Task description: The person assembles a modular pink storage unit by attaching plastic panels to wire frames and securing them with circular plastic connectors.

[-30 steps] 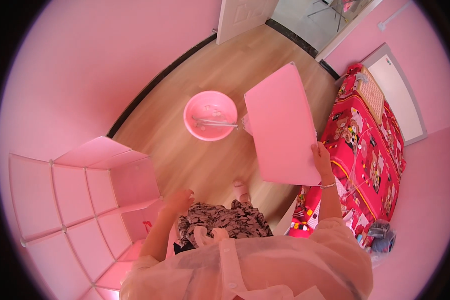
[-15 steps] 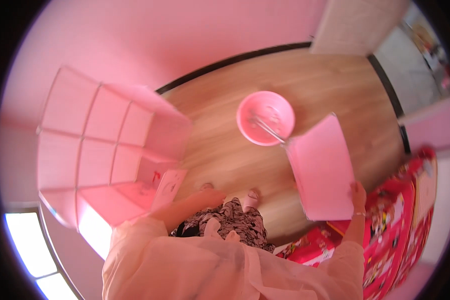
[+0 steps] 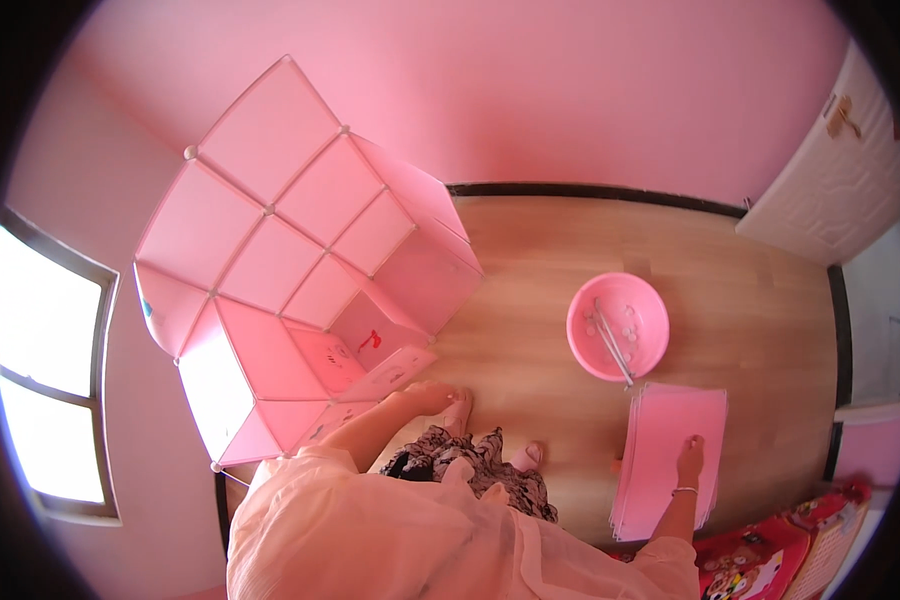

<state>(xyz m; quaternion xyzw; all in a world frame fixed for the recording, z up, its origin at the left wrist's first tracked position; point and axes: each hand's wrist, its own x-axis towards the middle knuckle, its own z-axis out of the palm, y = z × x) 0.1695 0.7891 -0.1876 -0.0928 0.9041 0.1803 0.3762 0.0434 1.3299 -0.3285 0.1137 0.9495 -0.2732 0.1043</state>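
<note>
My right hand (image 3: 691, 456) rests on the upper face of a stack of flat pink panels (image 3: 660, 490) on the floor, its fingers lying on the top sheet. A bracelet circles that wrist. To the left, my left hand (image 3: 432, 397) is beside the lower front of a pink panel cabinet (image 3: 260, 260), close to a low hanging door panel (image 3: 395, 372) with small drawn marks. Whether it touches that panel and how its fingers are bent cannot be made out. Beyond the stack stands a pink basin (image 3: 582, 350) holding small pale connector pieces and thin metal rods (image 3: 612, 342).
A red patterned cloth-covered piece (image 3: 760, 560) borders the lower right. A white door (image 3: 820, 150) stands at the far right by the pink wall (image 3: 590, 90). The window (image 3: 50, 370) is at left. My feet are on the wooden floor (image 3: 530, 330) between cabinet and stack.
The tilted pink panel at my right hand now lies flat with the stack, and that hand has moved from its edge onto the top face. The view has turned; my left hand stays by the cabinet.
</note>
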